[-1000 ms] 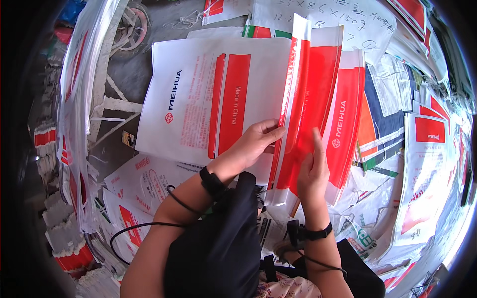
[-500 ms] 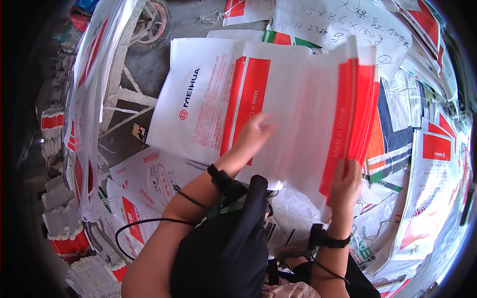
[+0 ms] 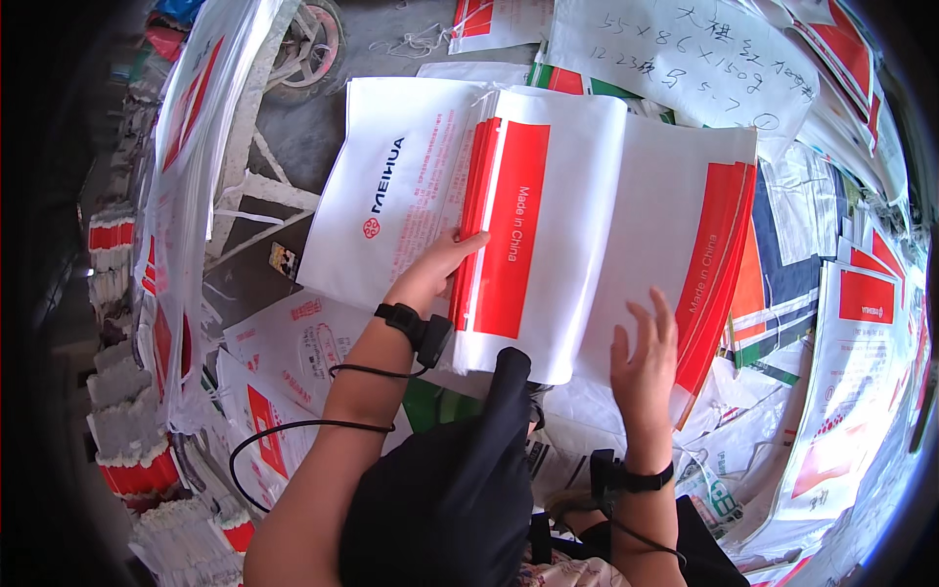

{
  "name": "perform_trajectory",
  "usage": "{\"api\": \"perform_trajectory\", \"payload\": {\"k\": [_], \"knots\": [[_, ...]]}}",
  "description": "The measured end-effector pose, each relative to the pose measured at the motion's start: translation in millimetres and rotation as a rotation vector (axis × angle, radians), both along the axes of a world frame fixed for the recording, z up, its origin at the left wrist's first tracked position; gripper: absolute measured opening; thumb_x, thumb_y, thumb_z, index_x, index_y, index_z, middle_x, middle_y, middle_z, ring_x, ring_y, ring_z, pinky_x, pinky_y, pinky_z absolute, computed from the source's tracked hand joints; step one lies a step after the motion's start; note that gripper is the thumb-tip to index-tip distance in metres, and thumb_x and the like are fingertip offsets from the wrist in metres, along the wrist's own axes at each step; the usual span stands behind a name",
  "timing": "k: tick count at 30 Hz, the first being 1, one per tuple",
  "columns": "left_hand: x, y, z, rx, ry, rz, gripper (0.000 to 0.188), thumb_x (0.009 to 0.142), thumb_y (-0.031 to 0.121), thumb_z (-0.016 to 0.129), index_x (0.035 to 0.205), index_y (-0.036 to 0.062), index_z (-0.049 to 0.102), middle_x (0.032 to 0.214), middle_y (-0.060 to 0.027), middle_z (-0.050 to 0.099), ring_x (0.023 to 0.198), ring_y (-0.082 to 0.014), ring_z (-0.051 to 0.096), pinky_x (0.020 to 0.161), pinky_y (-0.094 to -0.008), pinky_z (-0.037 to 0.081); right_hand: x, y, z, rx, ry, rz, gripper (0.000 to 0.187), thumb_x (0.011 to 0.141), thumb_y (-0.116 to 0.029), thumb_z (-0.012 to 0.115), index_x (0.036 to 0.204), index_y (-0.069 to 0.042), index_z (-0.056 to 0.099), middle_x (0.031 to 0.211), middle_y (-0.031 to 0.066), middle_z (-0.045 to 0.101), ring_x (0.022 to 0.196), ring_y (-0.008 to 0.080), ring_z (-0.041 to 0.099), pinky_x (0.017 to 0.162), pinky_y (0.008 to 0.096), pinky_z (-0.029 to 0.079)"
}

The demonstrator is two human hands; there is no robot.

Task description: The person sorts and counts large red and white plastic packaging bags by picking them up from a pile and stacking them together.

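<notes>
A stack of white woven sacks (image 3: 665, 215) with red bands lies in front of me, and its upper sacks are turned over to the left. My left hand (image 3: 436, 266) grips the red-banded left edge of the folded-over sack (image 3: 567, 196), thumb on top and some fingers hidden beneath. To the right, my right hand (image 3: 646, 357) is held above the stack's lower right part, fingers apart and holding nothing. Beside it, red bands of several sacks show stepped edges along the stack's right side.
A white sheet with handwriting (image 3: 675, 59) lies behind the stack. More printed sacks (image 3: 841, 391) are piled at the right. A metal frame (image 3: 256, 191) with a wheel (image 3: 315, 44) stands at the left, and sack bundles (image 3: 137, 460) line the far left.
The lifted sacks on the right have come down flat. My left hand has moved left onto the folded edge, and my right hand has let go of the right edge and opened.
</notes>
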State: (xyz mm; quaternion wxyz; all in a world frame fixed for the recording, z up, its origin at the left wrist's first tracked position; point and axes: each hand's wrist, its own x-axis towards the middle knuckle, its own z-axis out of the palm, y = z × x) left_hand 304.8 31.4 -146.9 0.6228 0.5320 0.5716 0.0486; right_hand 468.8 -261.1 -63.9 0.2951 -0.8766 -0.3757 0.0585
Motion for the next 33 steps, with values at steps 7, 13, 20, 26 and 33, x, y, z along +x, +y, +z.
{"api": "perform_trajectory", "payload": {"k": [7,13,20,26,33], "knots": [[16.7,-29.8,51.4,-0.368,-0.427,-0.205,0.065,0.093,0.035,0.073,0.141,-0.0004,0.048,0.13,-0.0126,0.062,0.118,-0.0196,0.061,0.101,-0.0354,0.049,-28.9,26.3,4.0,0.15,0.338,0.202,0.034,0.087,-0.009,0.072,0.12,-0.003,0.064,0.132,0.0183,0.06,0.127,0.0378,0.055,0.102,0.0462,0.048],[54.2,-77.6,77.8,-0.34,-0.601,-0.292,0.058,0.093,0.032,0.074,0.136,-0.0004,0.052,0.126,-0.0114,0.064,0.114,-0.0189,0.062,0.098,-0.0355,0.051,-30.7,35.1,16.8,0.18,0.325,0.116,0.049,0.085,-0.022,0.077,0.126,0.0,0.061,0.126,0.0185,0.061,0.117,0.0376,0.059,0.098,0.0445,0.05],[78.8,-104.4,70.7,-0.307,-0.654,-0.268,0.05,0.094,0.03,0.074,0.129,-0.0008,0.057,0.119,-0.0096,0.067,0.108,-0.0161,0.065,0.095,-0.0341,0.053,-13.6,19.9,15.6,0.15,0.364,0.019,0.051,0.082,-0.022,0.079,0.124,0.0,0.062,0.124,0.0182,0.062,0.112,0.0371,0.062,0.094,0.0432,0.052],[79.7,-106.9,69.7,-0.3,-0.631,-0.274,0.045,0.097,0.023,0.071,0.132,0.0002,0.055,0.122,-0.0094,0.065,0.11,-0.0158,0.064,0.094,-0.0339,0.053,-6.2,11.7,8.6,0.213,0.435,0.044,0.046,0.084,-0.017,0.076,0.124,0.001,0.062,0.124,0.0191,0.062,0.111,0.0373,0.063,0.094,0.0428,0.052],[83.3,-112.9,71.1,-0.303,-0.614,-0.24,0.042,0.095,0.029,0.073,0.123,0.0008,0.062,0.113,-0.0063,0.068,0.102,-0.0126,0.065,0.091,-0.0312,0.053,-5.6,10.3,13.7,0.186,0.393,0.039,0.047,0.085,-0.016,0.073,0.127,0.001,0.059,0.122,0.0208,0.062,0.106,0.0375,0.066,0.088,0.0425,0.055]]}}
